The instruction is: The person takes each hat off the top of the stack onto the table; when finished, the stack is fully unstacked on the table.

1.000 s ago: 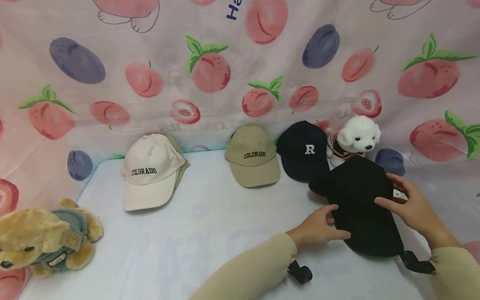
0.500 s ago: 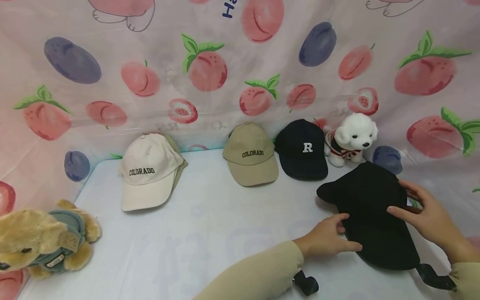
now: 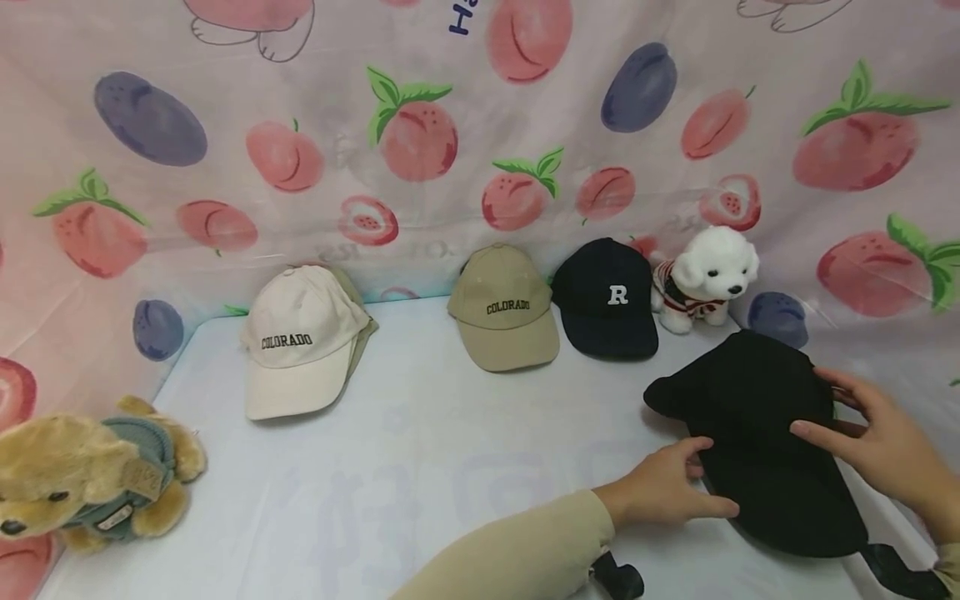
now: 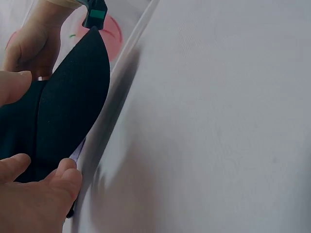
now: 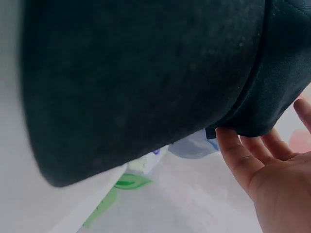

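Note:
A plain black baseball cap [image 3: 765, 450] is held between both hands at the right of the table, its brim pointing toward the person. My left hand [image 3: 667, 487] grips its left edge, thumb near the brim and fingertips by the crown. On the opposite side my right hand [image 3: 885, 437] holds the rim of the crown, thumb on top and the other fingers partly hidden behind it. The left wrist view has the brim [image 4: 75, 92] close over the white tabletop. In the right wrist view, fingertips [image 5: 228, 138] touch the cap's lower edge.
Along the back stand a cream cap [image 3: 292, 379] over a tan-green one, a tan cap [image 3: 506, 337] and a black "R" cap [image 3: 600, 304]. A white plush dog [image 3: 716, 271] sits behind the held cap. A golden plush dog [image 3: 67, 467] lies at the left, on the white table [image 3: 450, 475].
Both hands have carried the black cap to the right and toward the person. The white plush dog, partly covered before, now shows whole.

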Demonstrator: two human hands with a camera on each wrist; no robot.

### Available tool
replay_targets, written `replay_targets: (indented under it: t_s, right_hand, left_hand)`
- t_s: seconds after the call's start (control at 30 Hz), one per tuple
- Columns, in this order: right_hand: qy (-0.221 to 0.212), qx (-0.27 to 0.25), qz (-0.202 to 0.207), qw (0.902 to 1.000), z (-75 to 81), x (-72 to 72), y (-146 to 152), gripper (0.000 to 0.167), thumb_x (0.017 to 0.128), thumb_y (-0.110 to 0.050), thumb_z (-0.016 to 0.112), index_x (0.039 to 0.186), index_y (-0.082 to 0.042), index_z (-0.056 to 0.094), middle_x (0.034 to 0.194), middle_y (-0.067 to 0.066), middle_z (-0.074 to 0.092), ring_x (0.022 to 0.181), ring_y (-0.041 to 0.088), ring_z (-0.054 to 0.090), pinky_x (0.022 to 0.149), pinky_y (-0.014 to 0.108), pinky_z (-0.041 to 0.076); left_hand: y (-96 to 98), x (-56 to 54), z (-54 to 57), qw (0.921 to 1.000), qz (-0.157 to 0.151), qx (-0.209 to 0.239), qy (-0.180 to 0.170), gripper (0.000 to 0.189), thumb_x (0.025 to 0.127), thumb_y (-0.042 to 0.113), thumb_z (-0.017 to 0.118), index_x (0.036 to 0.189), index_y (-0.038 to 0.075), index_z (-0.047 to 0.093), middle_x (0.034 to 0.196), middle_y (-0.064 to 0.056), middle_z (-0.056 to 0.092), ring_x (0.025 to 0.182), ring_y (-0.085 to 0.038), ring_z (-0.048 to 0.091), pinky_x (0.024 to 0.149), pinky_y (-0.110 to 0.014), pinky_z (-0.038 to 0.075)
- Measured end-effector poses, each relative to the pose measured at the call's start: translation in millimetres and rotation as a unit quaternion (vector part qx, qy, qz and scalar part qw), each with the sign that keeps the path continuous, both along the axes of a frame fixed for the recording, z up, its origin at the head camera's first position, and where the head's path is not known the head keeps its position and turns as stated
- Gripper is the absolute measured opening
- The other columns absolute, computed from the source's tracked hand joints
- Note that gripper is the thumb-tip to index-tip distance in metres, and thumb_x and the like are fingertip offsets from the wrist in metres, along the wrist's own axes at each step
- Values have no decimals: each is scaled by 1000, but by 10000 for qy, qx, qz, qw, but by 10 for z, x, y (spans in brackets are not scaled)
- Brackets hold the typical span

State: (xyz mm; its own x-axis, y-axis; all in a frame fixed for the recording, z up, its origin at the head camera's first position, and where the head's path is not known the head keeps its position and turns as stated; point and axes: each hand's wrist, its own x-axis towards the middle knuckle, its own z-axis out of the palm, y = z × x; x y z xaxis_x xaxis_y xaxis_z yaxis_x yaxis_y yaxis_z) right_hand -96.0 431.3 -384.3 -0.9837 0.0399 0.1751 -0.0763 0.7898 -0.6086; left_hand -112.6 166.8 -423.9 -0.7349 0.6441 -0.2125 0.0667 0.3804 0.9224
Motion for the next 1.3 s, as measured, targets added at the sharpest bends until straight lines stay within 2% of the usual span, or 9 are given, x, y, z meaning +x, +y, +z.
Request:
replay_targets:
  t_s: [0.07, 0.1, 0.17, 0.4, 0.6, 0.77, 0.97, 1.17, 1.3]
  right_hand:
    - [-134, 41, -41, 9999, -2, -35, -16, 85, 94, -24, 73, 154, 9, 22, 146, 43, 27, 122, 64, 31, 109, 45, 39]
    - [-200, 52, -55, 9998, -5, -55, -26, 86, 94, -25, 73, 154, 9, 22, 146, 44, 26, 121, 66, 31, 105, 61, 37]
    - [-289, 16, -59, 9996, -11, -95, -47, 87, 94, -27, 73, 154, 8, 21, 147, 44, 24, 121, 69, 30, 89, 81, 28]
    - [-535, -280, 156, 9981, -57, -246, -90, 86, 95, -29, 70, 155, 7, 20, 149, 43, 21, 127, 67, 27, 89, 81, 28]
    - [-538, -536, 188, 9969, -113, -335, -110, 82, 96, -27, 68, 154, 7, 21, 148, 43, 23, 127, 67, 27, 89, 81, 29]
    - [-547, -583, 130, 9967, -156, -409, -147, 84, 96, -30, 68, 154, 8, 20, 149, 42, 24, 129, 65, 28, 91, 79, 30]
    - [-617, -559, 41, 9965, -167, -517, -177, 87, 97, -35, 66, 154, 9, 17, 150, 43, 22, 130, 66, 27, 91, 79, 32]
    - [-697, -578, 8, 9959, -155, -606, -162, 90, 97, -38, 66, 154, 10, 16, 149, 44, 22, 132, 65, 26, 93, 78, 31]
    - [-676, -590, -12, 9960, -167, -650, -150, 89, 97, -39, 65, 154, 10, 16, 149, 44, 24, 132, 64, 28, 94, 77, 32]
  left_hand:
    - [-13, -17, -14, 10000, 42, -40, 0, 70, 83, 26, 83, 145, 24, 49, 127, 10, 62, 109, 3, 58, 90, -17, 46]
    - [-19, -30, -20, 10000, 64, -70, -1, 70, 83, 26, 83, 145, 24, 49, 126, 10, 62, 109, 3, 58, 90, -17, 46]
    - [-37, -59, -28, 9999, 92, -92, -29, 71, 83, 27, 83, 145, 23, 49, 127, 9, 63, 109, 2, 59, 89, -18, 47]
    - [-91, -190, -63, 9994, 198, -205, -174, 71, 84, 27, 82, 146, 22, 47, 128, 4, 63, 113, -1, 59, 90, -21, 49]
    - [-100, -248, -75, 9990, 271, -201, -292, 73, 84, 27, 82, 147, 22, 47, 130, 3, 63, 115, -3, 59, 90, -22, 50]
    - [-87, -273, -81, 9987, 450, -248, -63, 72, 84, 27, 82, 146, 22, 48, 126, 2, 64, 110, -3, 60, 89, -21, 49]
    - [-52, -277, -108, 9975, 672, 74, 217, 70, 82, 23, 83, 144, 15, 51, 138, 3, 53, 115, -6, 59, 88, -17, 48]
    - [-33, -301, -93, 9960, 865, -82, 194, 68, 83, 27, 82, 144, 18, 52, 138, 4, 53, 118, -5, 57, 94, -21, 47]
    - [-36, -351, -91, 9960, 889, -62, 97, 68, 84, 28, 82, 144, 18, 51, 139, 4, 55, 119, -5, 57, 96, -22, 47]
